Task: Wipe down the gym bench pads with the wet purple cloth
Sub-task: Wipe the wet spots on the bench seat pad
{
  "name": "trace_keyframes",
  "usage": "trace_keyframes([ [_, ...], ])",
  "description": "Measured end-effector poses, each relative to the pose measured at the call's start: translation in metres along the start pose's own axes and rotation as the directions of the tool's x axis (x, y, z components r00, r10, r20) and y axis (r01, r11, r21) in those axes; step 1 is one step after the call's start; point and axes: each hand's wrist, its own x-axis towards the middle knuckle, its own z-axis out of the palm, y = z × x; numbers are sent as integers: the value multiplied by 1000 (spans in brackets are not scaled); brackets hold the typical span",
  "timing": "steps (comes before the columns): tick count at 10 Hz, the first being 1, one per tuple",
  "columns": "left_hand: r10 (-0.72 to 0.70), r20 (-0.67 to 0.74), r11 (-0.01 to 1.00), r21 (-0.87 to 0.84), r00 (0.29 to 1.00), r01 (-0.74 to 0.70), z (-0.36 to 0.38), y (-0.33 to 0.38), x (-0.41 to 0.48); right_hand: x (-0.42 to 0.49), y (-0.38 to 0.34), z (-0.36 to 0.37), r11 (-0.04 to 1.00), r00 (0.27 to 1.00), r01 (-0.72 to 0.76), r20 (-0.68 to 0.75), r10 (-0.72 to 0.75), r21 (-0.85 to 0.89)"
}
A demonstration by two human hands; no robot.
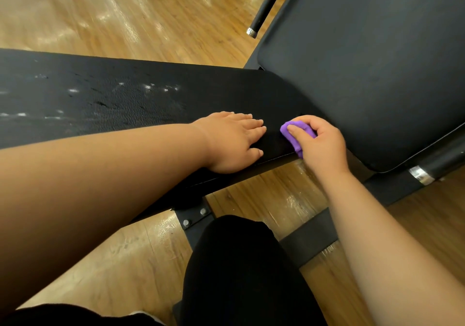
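Left hand point(234, 141) flat — right hand point(324, 145) grips purple cloth point(291, 135).

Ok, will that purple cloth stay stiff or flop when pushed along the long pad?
Probably floppy: the purple cloth is wadded up inside the right hand. Likely light, being so small. The long pad looks pebbled and cracked, so it may drag.

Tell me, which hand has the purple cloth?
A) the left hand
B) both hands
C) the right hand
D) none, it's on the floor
C: the right hand grips the bunched purple cloth, while the left hand lies flat on the bench pad.
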Motion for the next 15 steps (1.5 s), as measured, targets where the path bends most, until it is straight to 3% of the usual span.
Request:
trace_keyframes([
  [1,1,-1,1000,3,1000,-1,1,0,0,-10,-5,0,997,996,33,80,-38,67],
  [3,8,-3,1000,8,1000,-8,0,0,1,6,4,-8,998,998,-45,-46,43,-42],
  [5,8,-5,1000,9,1000,-8,1,0,1,-14,-7,2,996,994,79,74,-82,43],
  [7,15,9,1000,9,1000,-15,0,-1,1,4,15,-13,996,991,-84,-109,82,-13],
  [8,10,11,1000,18,1000,-10,1,0,2,-11,-1,3,998,1000,28,13,-29,50],
  [9,9,13,1000,21,1000,-9,0,-1,2,-5,3,-7,998,997,43,55,-45,40],
  [10,11,12,1000,17,1000,-12,1,-1,1,14,20,-22,996,994,-88,-72,86,-25],
  [11,10,11,1000,13,1000,-10,0,0,1,15,18,-13,995,988,-97,-125,94,-22],
  [13,7,15,1000,19,1000,-8,1,1,0,3,15,-10,1000,1000,-3,9,3,1],
  [14,9,18,1000,26,1000,-10,1,1,0,18,25,-20,994,989,-107,-107,107,0],
  [15,1,35,999,33,999,-2,0,1,1,16,22,-11,994,986,-110,-123,111,15],
])
